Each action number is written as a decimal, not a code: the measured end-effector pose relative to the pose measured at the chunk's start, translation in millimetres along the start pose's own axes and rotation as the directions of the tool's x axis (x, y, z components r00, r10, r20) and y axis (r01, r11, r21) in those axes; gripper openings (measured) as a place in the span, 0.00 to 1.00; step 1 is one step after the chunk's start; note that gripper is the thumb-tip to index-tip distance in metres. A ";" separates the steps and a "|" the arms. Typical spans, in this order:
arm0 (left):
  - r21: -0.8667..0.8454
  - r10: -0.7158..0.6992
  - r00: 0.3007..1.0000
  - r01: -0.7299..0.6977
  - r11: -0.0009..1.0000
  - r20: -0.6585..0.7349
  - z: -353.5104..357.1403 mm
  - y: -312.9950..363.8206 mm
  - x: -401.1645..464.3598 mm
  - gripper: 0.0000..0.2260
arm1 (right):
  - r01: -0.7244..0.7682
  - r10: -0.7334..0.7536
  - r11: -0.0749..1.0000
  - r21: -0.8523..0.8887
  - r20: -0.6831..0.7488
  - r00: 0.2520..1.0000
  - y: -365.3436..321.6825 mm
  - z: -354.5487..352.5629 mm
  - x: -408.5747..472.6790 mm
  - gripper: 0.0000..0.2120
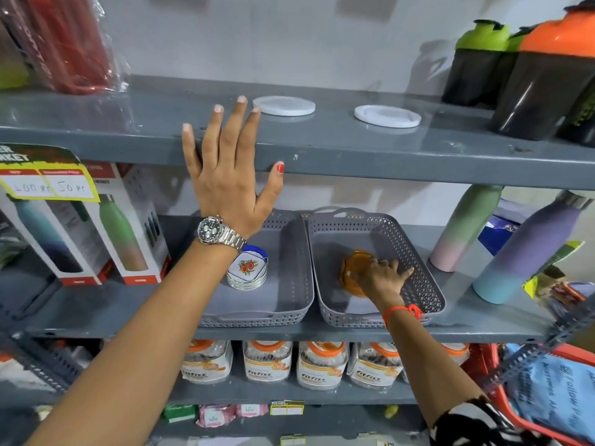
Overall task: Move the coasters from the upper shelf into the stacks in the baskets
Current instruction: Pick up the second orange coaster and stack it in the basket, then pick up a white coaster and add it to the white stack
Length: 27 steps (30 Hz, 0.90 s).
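Two white round coasters lie on the grey upper shelf [354, 146]: one [284, 105] just right of my left hand, another [387, 116] farther right. My left hand [225, 169] is raised flat against the shelf's front edge, fingers spread, holding nothing. On the shelf below stand two grey plastic baskets. The left basket [289, 304] holds a stack of white flower-print coasters [247, 268]. In the right basket [418, 252] my right hand [384, 276] rests on a stack of orange see-through coasters [352, 272], fingers over its top.
Shaker bottles [515, 72] with green and orange lids stand at the upper shelf's right end, and wrapped red bottles [64, 40] at its left. Boxed bottles [96, 226] sit left of the baskets, pastel bottles [515, 252] right. Jars [267, 362] fill the shelf underneath.
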State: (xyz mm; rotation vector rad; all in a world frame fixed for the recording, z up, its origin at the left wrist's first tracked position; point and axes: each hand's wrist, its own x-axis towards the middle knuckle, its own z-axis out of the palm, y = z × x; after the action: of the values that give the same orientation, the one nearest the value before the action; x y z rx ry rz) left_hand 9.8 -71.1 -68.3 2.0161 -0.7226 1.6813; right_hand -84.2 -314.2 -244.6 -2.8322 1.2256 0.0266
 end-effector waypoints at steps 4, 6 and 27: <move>0.008 -0.001 1.000 0.001 1.000 -0.017 1.9 0.0 0.3 0.26 | -0.004 0.005 0.999 0.041 -0.029 1.000 1.9 -1.7 -3.1 0.30; 0.007 -0.001 1.000 0.001 1.000 -0.011 1.5 0.3 -0.2 0.26 | 0.003 0.013 0.993 0.120 -0.134 0.991 2.1 -8.8 -10.5 0.29; -0.038 -0.036 0.995 0.039 0.998 0.089 -12.2 4.1 3.7 0.26 | 0.283 -0.107 0.944 0.172 -0.651 0.752 -20.3 -286.1 -73.1 0.29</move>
State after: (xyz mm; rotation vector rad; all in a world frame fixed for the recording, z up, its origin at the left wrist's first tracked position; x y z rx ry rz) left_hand -1.7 -67.3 -62.4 2.0741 -0.7373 1.5531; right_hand -121.2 -263.6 44.7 -2.7765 0.8785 -1.1071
